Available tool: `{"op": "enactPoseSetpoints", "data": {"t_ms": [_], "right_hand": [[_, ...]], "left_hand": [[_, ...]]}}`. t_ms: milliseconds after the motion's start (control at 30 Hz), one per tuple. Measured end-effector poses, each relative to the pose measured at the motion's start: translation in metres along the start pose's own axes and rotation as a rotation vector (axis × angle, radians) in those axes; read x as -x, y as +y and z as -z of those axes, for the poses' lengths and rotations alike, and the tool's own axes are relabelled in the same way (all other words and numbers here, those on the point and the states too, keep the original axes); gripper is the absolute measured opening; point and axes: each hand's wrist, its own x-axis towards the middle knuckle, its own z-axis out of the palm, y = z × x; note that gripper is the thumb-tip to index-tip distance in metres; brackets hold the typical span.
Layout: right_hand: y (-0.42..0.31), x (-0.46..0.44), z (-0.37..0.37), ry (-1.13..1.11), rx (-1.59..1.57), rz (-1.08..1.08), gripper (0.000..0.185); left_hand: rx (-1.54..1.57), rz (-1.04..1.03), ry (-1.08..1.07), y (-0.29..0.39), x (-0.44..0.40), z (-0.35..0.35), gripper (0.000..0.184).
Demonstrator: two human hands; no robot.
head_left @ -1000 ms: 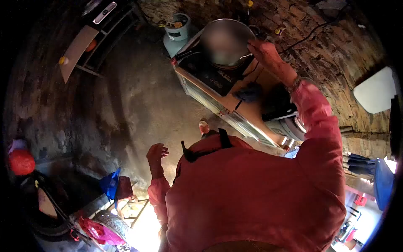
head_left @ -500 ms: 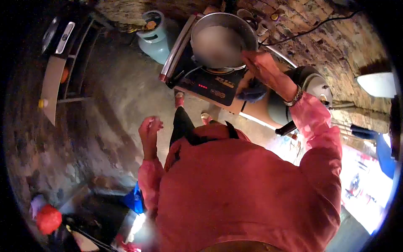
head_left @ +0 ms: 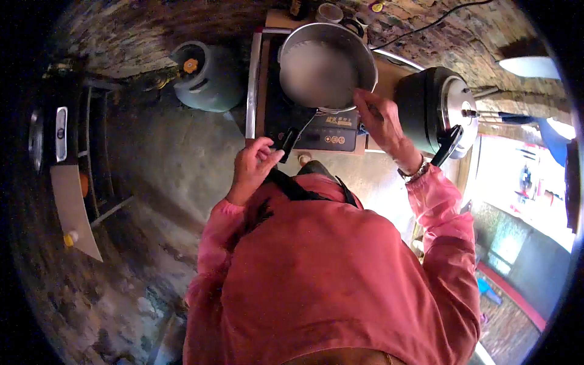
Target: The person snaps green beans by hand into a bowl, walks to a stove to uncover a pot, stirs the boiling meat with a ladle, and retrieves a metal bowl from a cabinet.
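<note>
A metal pot (head_left: pixel 368 53) with cloudy, whitish contents stands on a black induction cooker (head_left: pixel 331 140). Its black handle (head_left: pixel 289 145) points toward my body. My left hand (head_left: pixel 252 165) is beside the end of that handle, fingers loosely bent and apart, thumb close to it. Whether the thumb touches the handle I cannot tell. At the pot's right rim is my right hand (head_left: pixel 383 120), its fingers drawn together. Anything between those fingertips is too small to make out. A watch (head_left: pixel 413 170) is on the right wrist.
A large pressure cooker (head_left: pixel 426 103) with a black handle stands right of the cooker. To the left is a gas cylinder (head_left: pixel 210 79) on the floor. A small cup (head_left: pixel 330 12) sits behind the pot. A metal rack (head_left: pixel 88 155) stands at far left.
My left hand has moved up and right, from over the floor to beside the pot's handle. My right hand stays by the rim, now lower with fingers more bent. The view has shifted.
</note>
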Motion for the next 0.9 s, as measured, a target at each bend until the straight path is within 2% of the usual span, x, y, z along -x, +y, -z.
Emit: {"op": "enactPoseSetpoints", "data": {"t_ms": [100,200,300,400,500,533,633,700,767,833,900], "right_hand": [[-0.022,0.007,-0.013,0.031,-0.055,0.083,0.023],[-0.034,0.006,-0.012,-0.017,-0.010,0.170,0.026],[-0.005,-0.007,-0.007,-0.025,0.220,0.457,0.032],[0.025,-0.037,-0.003,-0.039,0.354,0.541,0.037],[0.062,-0.072,-0.009,-0.009,0.513,0.833,0.037],[0.071,-0.077,-0.012,-0.089,0.479,0.742,0.036],[0.095,-0.087,-0.016,-0.107,0.564,0.833,0.033],[0.106,-0.085,-0.015,-0.050,0.476,0.936,0.029],[0.111,-0.080,-0.011,-0.108,0.386,0.846,0.026],[0.076,-0.064,0.015,-0.274,0.295,0.562,0.023],[0.063,-0.055,0.027,-0.281,0.233,0.392,0.024]], "left_hand": [[-0.078,0.048,-0.117,0.000,-0.006,-0.003,0.033],[-0.137,-0.028,-0.104,-0.009,-0.006,-0.009,0.032],[-0.151,-0.012,-0.124,-0.005,-0.005,-0.010,0.033],[-0.106,0.027,-0.130,-0.010,-0.003,-0.011,0.034],[-0.127,0.085,-0.135,0.000,0.000,-0.011,0.035],[-0.149,0.106,-0.140,0.005,0.000,-0.011,0.035],[-0.086,0.141,-0.075,-0.003,0.005,-0.016,0.036],[-0.079,0.138,-0.073,-0.003,0.006,-0.017,0.037],[-0.071,0.146,-0.081,-0.003,0.006,-0.017,0.037],[-0.063,0.164,-0.099,-0.001,0.005,-0.017,0.036],[-0.034,0.180,-0.089,0.002,0.005,-0.019,0.034]]}}
